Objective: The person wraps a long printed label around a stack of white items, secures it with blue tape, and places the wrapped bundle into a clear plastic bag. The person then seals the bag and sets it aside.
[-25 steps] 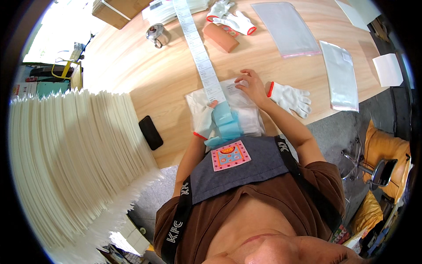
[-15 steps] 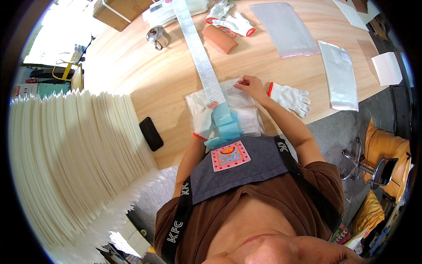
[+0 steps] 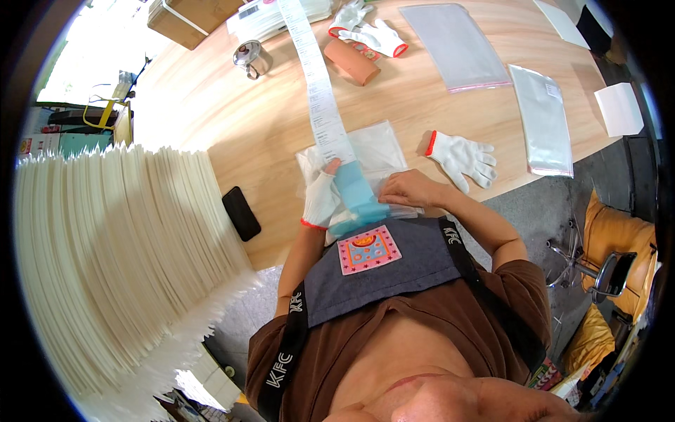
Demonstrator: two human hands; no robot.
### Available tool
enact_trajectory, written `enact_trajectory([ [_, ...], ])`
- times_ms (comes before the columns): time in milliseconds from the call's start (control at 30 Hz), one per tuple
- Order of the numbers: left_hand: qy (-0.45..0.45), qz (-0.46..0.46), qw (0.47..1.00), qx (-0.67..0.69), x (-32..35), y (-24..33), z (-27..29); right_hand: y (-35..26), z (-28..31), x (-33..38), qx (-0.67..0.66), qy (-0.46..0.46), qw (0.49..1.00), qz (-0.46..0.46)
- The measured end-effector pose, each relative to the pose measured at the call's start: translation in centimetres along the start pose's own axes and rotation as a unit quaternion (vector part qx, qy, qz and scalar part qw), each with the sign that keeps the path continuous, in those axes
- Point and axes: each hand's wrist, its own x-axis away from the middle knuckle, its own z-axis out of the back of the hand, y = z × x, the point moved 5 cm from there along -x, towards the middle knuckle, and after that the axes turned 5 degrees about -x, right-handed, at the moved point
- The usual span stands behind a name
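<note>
My left hand (image 3: 323,197) wears a white knit glove with a red cuff and bare fingertips. Its thumb presses on a long strip of printed white labels (image 3: 321,102), pinching it where its bare pale-blue backing (image 3: 356,184) begins and hangs toward my apron. Beneath the strip lies a pile of clear plastic bags (image 3: 383,144). My right hand (image 3: 411,188) is bare, its fingers curled down at the near right side of the pile, closed on the edge of a bag; the fingertips are partly hidden.
A tall stack of white sheets (image 3: 126,260) rises at the left, beside a black phone (image 3: 242,214). A lidded metal cup (image 3: 252,60), an orange-brown roll (image 3: 353,62) and a glove (image 3: 463,158) lie around the tabletop. Flat clear bags (image 3: 543,119) lie at the right.
My right hand has moved from the upper right of the bag pile toward me, to its near right side. The labels near it are gone from view. My left hand has shifted slightly left with the strip.
</note>
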Motion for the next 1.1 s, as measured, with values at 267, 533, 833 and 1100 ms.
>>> enact_trajectory([
  [267, 0.009, -0.011, 0.991, -0.135, -3.0, -4.7, 4.3, 1.2, 3.4, -3.8, -0.164, 0.327, 0.928, -0.065],
  [533, 0.010, 0.041, 0.999, 0.013, -5.3, -7.4, 7.2, -0.1, 1.4, -4.8, 0.020, 0.320, 0.947, 0.020],
  [833, 0.082, 0.091, 0.991, -0.061, -6.0, -8.5, 9.4, 0.1, 1.8, -3.5, -0.160, 0.297, 0.941, 0.014],
  [1100, 0.029, 0.082, 0.994, -0.060, -3.2, -5.4, 4.4, 10.2, 5.3, -4.1, -0.254, 0.253, 0.903, -0.236],
])
